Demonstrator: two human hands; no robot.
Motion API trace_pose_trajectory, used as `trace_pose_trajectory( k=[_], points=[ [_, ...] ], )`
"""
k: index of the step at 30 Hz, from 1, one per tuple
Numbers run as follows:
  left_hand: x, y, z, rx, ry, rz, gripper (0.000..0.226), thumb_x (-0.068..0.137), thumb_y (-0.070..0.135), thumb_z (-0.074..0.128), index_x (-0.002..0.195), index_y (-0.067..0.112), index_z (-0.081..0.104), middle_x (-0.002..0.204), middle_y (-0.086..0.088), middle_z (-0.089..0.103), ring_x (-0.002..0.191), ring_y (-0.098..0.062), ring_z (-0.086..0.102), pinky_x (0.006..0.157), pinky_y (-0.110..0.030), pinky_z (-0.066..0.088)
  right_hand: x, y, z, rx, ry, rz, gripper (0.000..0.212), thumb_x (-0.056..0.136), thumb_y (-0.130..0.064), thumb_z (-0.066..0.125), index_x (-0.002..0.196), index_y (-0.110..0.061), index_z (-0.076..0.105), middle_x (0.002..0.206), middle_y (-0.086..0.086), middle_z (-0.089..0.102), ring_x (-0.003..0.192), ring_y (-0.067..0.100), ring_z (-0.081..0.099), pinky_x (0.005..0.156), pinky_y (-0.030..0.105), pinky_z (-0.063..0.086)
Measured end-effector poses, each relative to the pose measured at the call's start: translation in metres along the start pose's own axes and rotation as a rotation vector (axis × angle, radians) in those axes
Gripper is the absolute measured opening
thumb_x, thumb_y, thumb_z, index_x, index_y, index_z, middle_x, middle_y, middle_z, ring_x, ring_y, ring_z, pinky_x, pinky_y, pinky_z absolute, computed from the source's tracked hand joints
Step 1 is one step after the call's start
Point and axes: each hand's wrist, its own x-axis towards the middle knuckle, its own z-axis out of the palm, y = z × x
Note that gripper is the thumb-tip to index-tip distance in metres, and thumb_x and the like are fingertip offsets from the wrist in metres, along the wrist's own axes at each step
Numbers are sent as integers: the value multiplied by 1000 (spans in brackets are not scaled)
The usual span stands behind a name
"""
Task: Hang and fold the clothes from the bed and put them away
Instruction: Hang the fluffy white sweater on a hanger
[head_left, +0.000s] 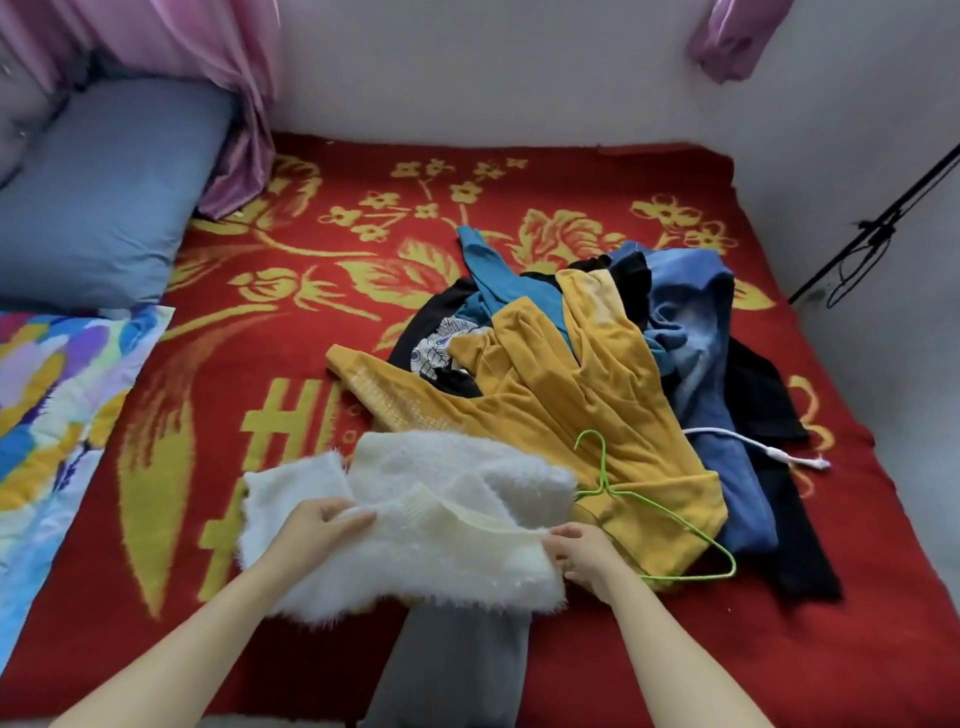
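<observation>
Head view. Bed (623, 675) is covered by a red blanket (291, 322) with gold flower pattern. White fluffy sweater (415, 467) lies at the near edge of the bed, centre frame, partly lifted at its ribbed band. Left hand (322, 525) holds the band at its left end: grip closed, thumb on top, fingers curled under the fabric. Right hand (582, 558) holds the band's right end: grip closed as well, fingertips pinching the edge. A grey cloth (452, 670) shows beneath the sweater toward the bottom edge; cannot tell what it is. Just right of the sweater, a green wire hanger (604, 487) lies on a yellow garment (545, 405), close to the right hand but not touched. The yellow garment tops a loose pile, with a teal garment (493, 275), a blue denim piece (691, 322) and a black garment (769, 395). A white cord (753, 444) crosses the pile's right side. Far left: blue pillow (104, 197), multicoloured quilt (52, 395), pink curtain (182, 52) above.
</observation>
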Motion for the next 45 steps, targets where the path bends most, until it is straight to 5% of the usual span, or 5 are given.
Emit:
trace_pose_trajectory(
  k=[6, 20, 29, 41, 45],
  points=[
    [8, 17, 8, -29, 82, -65, 28, 87, 17, 66, 58, 18, 69, 54, 14, 64, 53, 7, 56, 51, -4, 39, 63, 5, -54, -71, 310, -10, 20, 88, -8, 57, 105, 0, 64, 96, 13, 62, 78, 23, 52, 62, 28, 39],
    [3, 14, 28, 23, 112, -159, 12, 85, 17, 68, 76, 23, 74, 77, 21, 71, 72, 14, 62, 61, 2, 41, 136, 7, -83, -750, 231, 41, 62, 93, -41, 50, 144, -11, 31, 148, 12, 31, 136, 31, 27, 107, 43, 28],
    [3, 17, 32, 27, 122, -152, 12, 84, 16, 68, 77, 24, 74, 75, 24, 70, 72, 15, 61, 61, 3, 40, 130, 14, -87, -567, 96, 56, 25, 90, -39, 54, 99, -18, 64, 113, 9, 64, 109, 31, 55, 101, 43, 37],
    [-4, 31, 17, -40, 189, 6, 11, 89, 10, 62, 88, 13, 72, 79, 11, 68, 76, -1, 56, 62, 1, 40, 10, -73, -122, -1088, 1083, -828, 25, 84, -15, 64, 65, 0, 59, 60, 15, 57, 57, 31, 55, 66, 42, 44],
    [-6, 39, 9, -112, 183, 63, 20, 91, 8, 57, 104, -2, 68, 97, -9, 66, 89, -17, 55, 72, -12, 44, -44, -106, -126, -780, 1086, -970, 41, 91, -27, 51, 60, 0, 57, 50, 11, 51, 48, 30, 51, 64, 38, 40]
  ],
)
